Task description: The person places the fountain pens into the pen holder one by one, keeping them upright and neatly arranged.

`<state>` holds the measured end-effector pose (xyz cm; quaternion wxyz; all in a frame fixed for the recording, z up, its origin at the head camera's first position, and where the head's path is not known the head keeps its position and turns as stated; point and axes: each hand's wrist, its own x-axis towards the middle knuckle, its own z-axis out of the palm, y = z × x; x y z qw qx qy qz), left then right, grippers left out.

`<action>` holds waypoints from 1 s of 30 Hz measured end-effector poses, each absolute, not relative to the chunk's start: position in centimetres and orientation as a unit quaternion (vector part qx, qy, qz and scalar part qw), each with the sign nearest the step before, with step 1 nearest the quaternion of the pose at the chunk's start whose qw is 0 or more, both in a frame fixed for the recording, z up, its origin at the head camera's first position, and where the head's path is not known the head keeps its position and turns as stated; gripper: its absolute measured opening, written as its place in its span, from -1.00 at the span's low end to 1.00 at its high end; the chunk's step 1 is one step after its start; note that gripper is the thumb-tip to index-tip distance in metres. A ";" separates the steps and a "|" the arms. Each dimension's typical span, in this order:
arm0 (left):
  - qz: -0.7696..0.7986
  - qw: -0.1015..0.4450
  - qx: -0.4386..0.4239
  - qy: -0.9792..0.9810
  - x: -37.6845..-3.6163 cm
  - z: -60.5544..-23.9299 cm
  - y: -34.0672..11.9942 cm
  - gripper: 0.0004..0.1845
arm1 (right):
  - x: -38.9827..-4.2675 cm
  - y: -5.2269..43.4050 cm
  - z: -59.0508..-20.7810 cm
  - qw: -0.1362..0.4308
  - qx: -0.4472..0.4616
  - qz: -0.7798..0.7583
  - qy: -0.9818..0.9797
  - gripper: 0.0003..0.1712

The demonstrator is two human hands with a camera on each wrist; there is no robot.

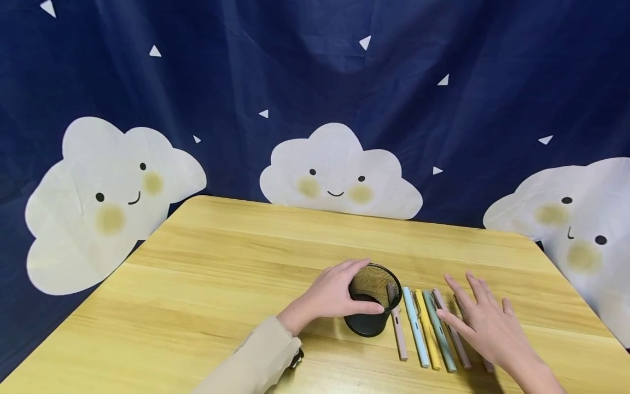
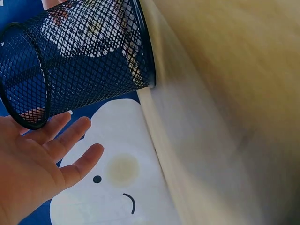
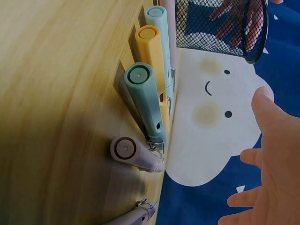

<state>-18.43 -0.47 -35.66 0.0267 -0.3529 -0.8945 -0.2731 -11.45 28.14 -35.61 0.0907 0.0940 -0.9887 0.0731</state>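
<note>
The left arm wears a loose beige sleeve, with a small black item showing at the cuff's four o'clock.

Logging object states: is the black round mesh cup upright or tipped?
Upright: the head view shows the cup with its open rim facing up and its base down on the yellow wood-grain tabletop.

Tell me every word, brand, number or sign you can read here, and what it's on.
None: I can read no text in any view.
Pens: no legible lettering; any small markings are too tiny to read.
Cup: no label visible.
Table: no writing visible.
Backdrop: only pictures, smiling clouds and white triangles.
</note>
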 end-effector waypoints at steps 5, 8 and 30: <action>-0.304 0.002 -0.339 -0.890 -18.6 -35.8 -0.2 0.02 | -11.5 28.2 -35.7 0.087 0.094 0.073 -0.989 -0.20; -0.326 -0.016 -0.330 -0.886 -18.7 -36.0 -0.1 0.05 | -11.5 28.3 -35.8 0.087 0.095 0.075 -0.989 -0.20; -0.436 -0.078 -0.339 -0.830 -19.0 -36.5 0.0 -0.02 | -11.3 29.6 -36.5 0.056 0.086 0.089 -0.991 -0.17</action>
